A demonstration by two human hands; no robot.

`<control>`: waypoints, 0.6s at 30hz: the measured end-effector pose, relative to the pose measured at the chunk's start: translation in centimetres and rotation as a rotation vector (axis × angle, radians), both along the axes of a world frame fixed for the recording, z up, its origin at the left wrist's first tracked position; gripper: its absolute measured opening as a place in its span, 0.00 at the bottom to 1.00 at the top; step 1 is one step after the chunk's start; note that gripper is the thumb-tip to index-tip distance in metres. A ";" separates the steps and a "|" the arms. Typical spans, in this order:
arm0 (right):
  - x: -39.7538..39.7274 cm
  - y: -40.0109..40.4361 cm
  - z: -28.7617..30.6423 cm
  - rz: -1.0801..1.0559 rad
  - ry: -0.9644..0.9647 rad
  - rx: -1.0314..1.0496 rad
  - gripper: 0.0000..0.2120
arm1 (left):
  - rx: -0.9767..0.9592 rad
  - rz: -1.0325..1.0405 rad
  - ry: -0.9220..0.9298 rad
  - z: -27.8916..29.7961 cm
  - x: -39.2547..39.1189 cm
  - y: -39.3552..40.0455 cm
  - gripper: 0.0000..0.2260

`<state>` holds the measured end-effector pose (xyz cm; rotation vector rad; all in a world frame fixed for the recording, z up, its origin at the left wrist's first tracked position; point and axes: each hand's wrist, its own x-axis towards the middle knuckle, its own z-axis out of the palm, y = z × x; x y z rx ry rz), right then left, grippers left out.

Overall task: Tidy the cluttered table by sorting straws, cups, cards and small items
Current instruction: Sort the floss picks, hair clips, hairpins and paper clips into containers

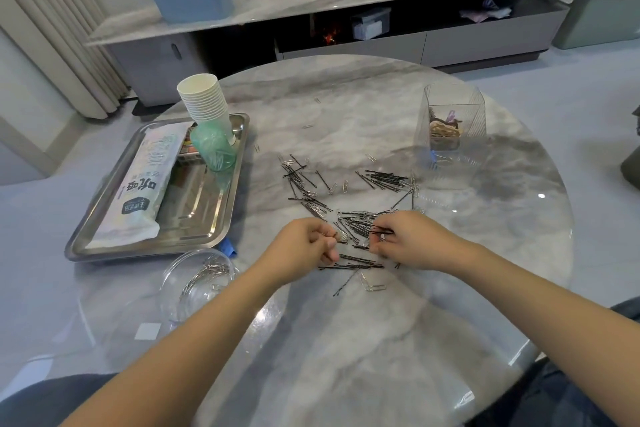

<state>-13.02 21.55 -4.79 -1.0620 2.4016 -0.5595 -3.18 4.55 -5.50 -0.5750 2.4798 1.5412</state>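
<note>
Both hands work at the near edge of a mixed scatter of black hairpins [360,229] and silver paper clips [372,286] on the marble tabletop [346,340]. The left hand [304,246] has its fingers curled in, and its grip seems to pinch something thin and metallic at the fingertips, though it is too small to say whether clip or pin. The right hand [405,239] pinches a small bundle of hairpins, whose dark ends stick out leftward from its grip toward the other hand.

The relation that matters is where each kind goes. A glass bowl [197,282] already holding paper clips sits at the near left, just beside the left forearm, so the left hand is plainly the nearer one for dropping clips there. A wire basket [450,121] with small items stands well apart at the far right. The loose hairpins lie mostly with their long axes running left to right, directly between and just ahead of the two hands, with a tidier bunch [384,180] farther off toward the basket. The tray [221,218] at the left holds a stack of cups [204,104] and a straw packet [138,191].
</note>
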 end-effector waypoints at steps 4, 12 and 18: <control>0.7 -1.0 -0.1 -0.167 -0.246 -0.217 0.05 | 0.493 0.186 -0.057 0.4 0.1 0.6 0.06; 1.6 -2.5 -0.4 -0.614 -1.017 -0.511 0.12 | 0.668 0.392 0.157 0.6 -0.1 1.6 0.06; 1.6 -2.9 -0.3 -0.634 -1.232 -0.652 0.11 | 0.587 0.303 0.232 0.9 -0.1 2.2 0.06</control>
